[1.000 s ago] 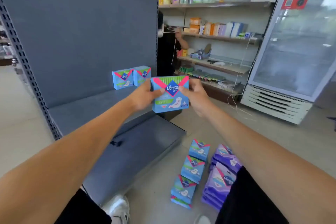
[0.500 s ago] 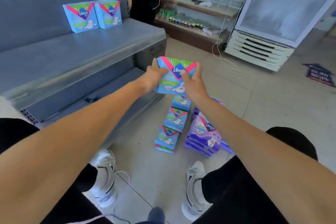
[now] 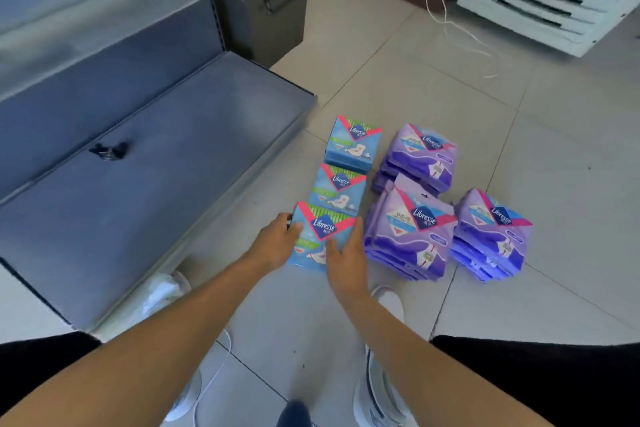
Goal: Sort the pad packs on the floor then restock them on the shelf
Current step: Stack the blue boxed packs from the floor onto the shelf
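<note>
I have both hands, left and right, gripping the nearest blue pack in the floor row. Blue packs and purple stacks look sorted; the bottom shelf holds none.

Pale tiled floor w/ thin white cord looped across it, near white louvred cooler grille. Dark metal box behind. White sneakers at bottom.

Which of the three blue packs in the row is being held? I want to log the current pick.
The nearest blue pack, at the row's near end: left hand and right hand grip its sides. The other two lie untouched.
</note>
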`<state>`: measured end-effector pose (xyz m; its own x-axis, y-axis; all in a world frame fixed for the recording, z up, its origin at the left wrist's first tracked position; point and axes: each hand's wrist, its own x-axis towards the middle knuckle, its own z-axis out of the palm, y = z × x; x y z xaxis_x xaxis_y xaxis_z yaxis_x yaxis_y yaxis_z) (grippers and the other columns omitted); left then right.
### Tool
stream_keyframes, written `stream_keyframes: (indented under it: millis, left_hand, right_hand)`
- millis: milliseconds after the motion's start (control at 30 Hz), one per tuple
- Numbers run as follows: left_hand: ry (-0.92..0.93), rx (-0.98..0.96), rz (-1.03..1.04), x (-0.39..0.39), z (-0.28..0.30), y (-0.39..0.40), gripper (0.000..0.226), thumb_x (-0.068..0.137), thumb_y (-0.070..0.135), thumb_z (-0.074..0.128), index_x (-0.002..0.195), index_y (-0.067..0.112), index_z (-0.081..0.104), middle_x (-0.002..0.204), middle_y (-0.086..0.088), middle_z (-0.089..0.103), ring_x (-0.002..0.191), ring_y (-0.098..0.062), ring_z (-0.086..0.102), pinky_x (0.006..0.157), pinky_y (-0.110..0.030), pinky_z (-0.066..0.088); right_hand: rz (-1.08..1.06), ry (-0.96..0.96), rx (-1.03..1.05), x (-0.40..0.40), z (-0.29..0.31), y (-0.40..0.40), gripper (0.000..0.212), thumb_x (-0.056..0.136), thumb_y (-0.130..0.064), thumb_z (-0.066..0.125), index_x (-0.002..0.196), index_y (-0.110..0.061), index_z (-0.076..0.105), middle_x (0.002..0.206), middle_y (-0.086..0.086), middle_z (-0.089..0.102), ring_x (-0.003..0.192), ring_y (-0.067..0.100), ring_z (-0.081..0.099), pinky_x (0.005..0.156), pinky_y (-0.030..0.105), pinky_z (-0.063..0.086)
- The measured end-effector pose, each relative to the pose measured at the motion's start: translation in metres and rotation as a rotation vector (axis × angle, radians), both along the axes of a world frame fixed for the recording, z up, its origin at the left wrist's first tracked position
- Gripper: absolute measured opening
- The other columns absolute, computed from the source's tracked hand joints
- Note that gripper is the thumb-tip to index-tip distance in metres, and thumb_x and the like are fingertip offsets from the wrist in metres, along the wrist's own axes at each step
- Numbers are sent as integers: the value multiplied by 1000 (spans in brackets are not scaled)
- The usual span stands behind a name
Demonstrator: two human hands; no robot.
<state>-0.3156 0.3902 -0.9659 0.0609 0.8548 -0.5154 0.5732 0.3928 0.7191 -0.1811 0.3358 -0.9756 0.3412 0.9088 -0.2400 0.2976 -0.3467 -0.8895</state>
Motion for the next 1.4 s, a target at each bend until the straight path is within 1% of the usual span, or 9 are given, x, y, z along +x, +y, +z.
stream_keyframes:
  millis: [133, 233, 367, 700, 900, 1033, 1167, 1267, 1400]
  left_hand:
    - [49, -25, -50, 4, -41, 4, 29, 102, 28, 41, 119, 10, 56, 115, -9, 65, 95, -23, 59, 75, -28, 40]
    - [73, -33, -75, 7, -55, 16, 27, 102, 26, 39, 116, 12, 57, 111, -6, 65, 92, -21, 57, 74, -26, 38]
    - [65, -32, -87, 10, -70, 25, 29, 103, 26, 37, 119, 13, 57, 114, -6, 66, 96, -22, 60, 77, -27, 41]
    - [75, 25, -101, 19, -71, 31, 30, 105, 30, 35, 121, 14, 55, 105, 0, 63, 84, -10, 58, 59, -10, 37]
    - [145, 46, -126, 20, -64, 32, 28, 104, 28, 38, 119, 12, 55, 112, -6, 66, 85, -12, 59, 58, -14, 39]
    - [215, 78, -116, 27, -41, 31, 24, 101, 22, 46, 120, 9, 50, 121, -11, 59, 101, -19, 59, 72, -23, 43]
    - [359, 130, -200, 31, 4, 27, 46, 99, 26, 50, 139, 9, 35, 144, -12, 40, 130, -25, 42, 94, -33, 45]
    - [513, 188, -360, 16, 45, 20, 61, 100, 36, 45, 152, 17, 21, 159, -8, 19, 142, -29, 23, 110, -39, 33]
    - [776, 243, -551, -13, 104, 12, 60, 96, 42, 46, 150, 26, 26, 156, -11, 19, 141, -33, 23, 110, -44, 32]
  right_hand:
    - [-25, -22, -96, -4, -36, 5, 75, 82, -32, 46, 151, -10, 24, 140, 11, 50, 123, 28, 53, 101, 45, 45]
    - [-42, -35, -105, -3, -45, 14, 71, 83, -30, 45, 149, -13, 27, 135, 6, 54, 118, 26, 56, 98, 39, 47]
    - [-57, -13, -92, -1, -60, 25, 64, 84, -28, 47, 145, -20, 31, 131, 2, 56, 115, 21, 58, 97, 43, 49]
    - [-61, -33, -137, 5, -78, 36, 66, 91, -36, 49, 150, -22, 22, 136, 5, 52, 120, 23, 55, 97, 47, 50]
    - [-17, -50, -183, 11, -68, 39, 56, 97, -26, 54, 146, -24, 26, 133, 3, 52, 116, 19, 59, 91, 43, 56]
    - [43, -124, -236, 18, -49, 40, 57, 96, -22, 56, 144, -22, 25, 133, 6, 49, 120, 20, 56, 92, 39, 54]
    - [104, -269, -263, 19, -16, 40, 62, 96, -22, 57, 146, -18, 21, 138, 10, 44, 127, 27, 50, 96, 41, 51]
    - [237, -481, -233, 23, 21, 39, 55, 97, -27, 51, 145, -15, 28, 141, 13, 41, 130, 31, 44, 102, 44, 45]
    - [517, -814, -159, 32, 89, 39, 51, 94, -30, 49, 143, -19, 37, 151, 12, 30, 134, 33, 34, 105, 42, 40]
